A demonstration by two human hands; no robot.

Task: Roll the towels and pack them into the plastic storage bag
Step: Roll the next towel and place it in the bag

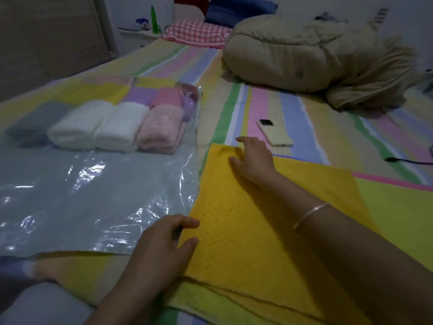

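Your right hand [254, 160], spread flat, presses far corner of yellow towel [246, 231]. Your left hand [161, 249] curled at near edge; grip unclear. Plastic storage bag [70, 195] frame left, rolled towels [105, 127] inside.

Left hand [161, 245], right hand [254, 159] on yellow towel [239, 235], bag [93, 195] beside

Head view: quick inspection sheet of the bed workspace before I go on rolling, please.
Surface: striped bedsheet, flat.
Job's things: plastic storage bag lies on the left, rolled towels inside at its far end; yellow towel lies flat beside it, unrolled.
Clutter: phone beyond the towel; bunched beige duvet further back.
Hands: right hand flat on the towel's far corner; left hand at its near left edge, grip unclear.
Cables: black cable at the right edge.
Surroundings: checked pillow, green bottle behind.
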